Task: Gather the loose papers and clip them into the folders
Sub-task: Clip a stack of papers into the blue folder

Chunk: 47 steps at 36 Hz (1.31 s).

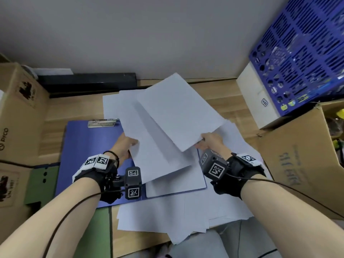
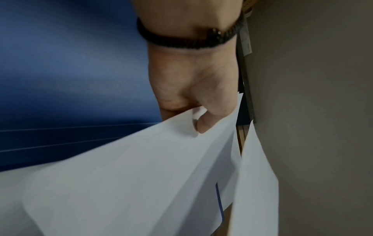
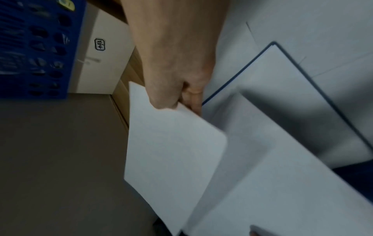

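Observation:
A blue folder (image 1: 83,144) lies open on the wooden desk, its metal clip (image 1: 103,123) at the far edge. My left hand (image 1: 126,144) pinches the near-left edge of a stack of white sheets (image 1: 149,138) lifted over the folder; the thumb (image 2: 203,126) presses on top. My right hand (image 1: 208,141) grips the near corner of a separate white sheet (image 1: 178,110), raised and tilted above the stack. Its fingers (image 3: 191,97) curl under the paper (image 3: 171,151). More loose papers (image 1: 167,213) lie spread under and around the folder.
Cardboard boxes (image 1: 20,108) stand at the left and a large one (image 1: 301,159) at the right. A blue perforated crate (image 1: 301,53) sits on a white box (image 1: 256,97) at the back right. A grey wall rises behind the desk. A green board (image 1: 42,183) lies under the folder.

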Each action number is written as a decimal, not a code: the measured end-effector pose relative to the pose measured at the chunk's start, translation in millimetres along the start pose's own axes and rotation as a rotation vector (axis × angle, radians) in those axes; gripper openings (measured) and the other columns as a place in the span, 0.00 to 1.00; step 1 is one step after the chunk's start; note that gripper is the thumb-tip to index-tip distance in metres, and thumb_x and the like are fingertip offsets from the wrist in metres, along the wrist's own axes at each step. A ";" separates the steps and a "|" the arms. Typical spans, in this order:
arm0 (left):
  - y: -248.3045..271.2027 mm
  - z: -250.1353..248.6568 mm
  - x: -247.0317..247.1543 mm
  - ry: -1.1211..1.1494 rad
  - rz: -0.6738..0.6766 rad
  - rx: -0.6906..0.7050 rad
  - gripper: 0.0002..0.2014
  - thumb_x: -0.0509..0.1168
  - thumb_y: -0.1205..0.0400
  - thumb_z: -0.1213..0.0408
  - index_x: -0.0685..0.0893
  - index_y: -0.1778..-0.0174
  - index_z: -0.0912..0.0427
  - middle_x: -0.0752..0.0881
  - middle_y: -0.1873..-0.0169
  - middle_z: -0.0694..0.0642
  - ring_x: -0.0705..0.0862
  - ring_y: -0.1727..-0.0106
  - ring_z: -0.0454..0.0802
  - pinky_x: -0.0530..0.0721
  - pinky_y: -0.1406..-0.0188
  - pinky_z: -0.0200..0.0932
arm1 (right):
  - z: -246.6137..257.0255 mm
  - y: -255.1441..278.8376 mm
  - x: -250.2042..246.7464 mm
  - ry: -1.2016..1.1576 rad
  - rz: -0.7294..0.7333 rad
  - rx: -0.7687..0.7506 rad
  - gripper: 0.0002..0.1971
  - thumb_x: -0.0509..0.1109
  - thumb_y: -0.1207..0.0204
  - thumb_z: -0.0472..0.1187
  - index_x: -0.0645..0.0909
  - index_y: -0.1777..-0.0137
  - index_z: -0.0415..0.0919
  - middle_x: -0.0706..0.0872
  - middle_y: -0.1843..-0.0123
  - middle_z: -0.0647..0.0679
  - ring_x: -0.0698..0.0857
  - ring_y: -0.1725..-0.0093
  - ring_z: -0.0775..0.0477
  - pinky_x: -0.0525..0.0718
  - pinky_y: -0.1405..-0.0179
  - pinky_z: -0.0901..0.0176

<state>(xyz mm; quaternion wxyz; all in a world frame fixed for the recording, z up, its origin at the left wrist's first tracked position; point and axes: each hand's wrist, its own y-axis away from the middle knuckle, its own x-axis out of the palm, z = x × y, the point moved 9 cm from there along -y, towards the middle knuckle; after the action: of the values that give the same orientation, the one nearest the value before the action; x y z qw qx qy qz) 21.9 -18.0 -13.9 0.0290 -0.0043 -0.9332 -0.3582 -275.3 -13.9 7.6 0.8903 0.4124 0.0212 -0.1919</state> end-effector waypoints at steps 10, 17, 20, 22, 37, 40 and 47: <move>3.9 26.6 2.6 0.106 -0.064 -0.137 0.09 0.56 0.15 0.66 0.80 0.43 0.58 0.82 0.45 0.61 0.84 0.55 0.56 0.84 0.55 0.52 | -55.5 11.1 37.5 0.174 0.318 0.207 0.04 0.66 0.19 0.33 0.74 0.51 0.33 0.84 0.58 0.43 0.90 0.64 0.37 0.87 0.67 0.49; -3.4 25.6 12.9 0.019 -0.065 -0.112 0.17 0.67 0.17 0.60 0.80 0.33 0.62 0.86 0.41 0.61 0.86 0.47 0.59 0.87 0.57 0.52 | -71.5 17.1 42.8 0.311 0.450 0.207 0.05 0.65 0.18 0.34 0.74 0.46 0.34 0.83 0.58 0.45 0.90 0.71 0.41 0.89 0.69 0.55; -6.4 24.7 15.7 -0.101 -0.109 -0.087 0.13 0.65 0.17 0.68 0.79 0.36 0.60 0.85 0.43 0.60 0.84 0.46 0.59 0.85 0.58 0.49 | -73.5 16.1 43.3 0.322 0.472 0.185 0.04 0.63 0.17 0.35 0.77 0.51 0.35 0.85 0.60 0.45 0.91 0.70 0.42 0.89 0.67 0.57; -10.7 23.4 18.0 -0.155 -0.131 -0.081 0.09 0.64 0.16 0.68 0.78 0.40 0.59 0.84 0.45 0.60 0.83 0.47 0.59 0.83 0.53 0.51 | -73.8 11.2 40.4 0.332 0.465 0.178 0.07 0.63 0.17 0.39 0.79 0.54 0.38 0.84 0.60 0.46 0.91 0.68 0.44 0.89 0.59 0.57; -38.4 9.8 63.0 -0.493 -0.192 -0.071 0.02 0.65 0.22 0.72 0.79 0.55 0.64 0.82 0.57 0.57 0.82 0.51 0.56 0.83 0.47 0.51 | -75.3 -50.3 -85.4 0.248 0.078 0.146 0.11 0.66 0.20 0.39 0.77 0.38 0.44 0.78 0.54 0.46 0.75 0.62 0.51 0.77 0.64 0.59; -49.8 5.4 70.0 -0.514 -0.184 -0.039 0.17 0.65 0.23 0.73 0.80 0.37 0.62 0.84 0.46 0.58 0.83 0.48 0.57 0.83 0.44 0.49 | -72.2 -63.1 -108.0 0.263 0.015 0.107 0.19 0.67 0.20 0.39 0.74 0.29 0.42 0.79 0.46 0.47 0.77 0.51 0.49 0.75 0.53 0.58; -68.4 5.0 78.5 -0.565 -0.230 -0.069 0.18 0.64 0.23 0.72 0.79 0.36 0.61 0.83 0.48 0.57 0.81 0.49 0.57 0.79 0.49 0.46 | -57.5 -89.7 -135.8 0.437 -0.017 0.033 0.33 0.68 0.20 0.43 0.60 0.17 0.44 0.55 0.15 0.46 0.60 0.18 0.44 0.64 0.23 0.53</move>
<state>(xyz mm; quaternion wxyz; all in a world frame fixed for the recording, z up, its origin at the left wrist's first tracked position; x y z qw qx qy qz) -58.7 -66.5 -58.8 -0.2728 0.0010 -0.8859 -0.3750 -426.3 20.3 -68.7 0.8560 0.4587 0.2139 -0.1060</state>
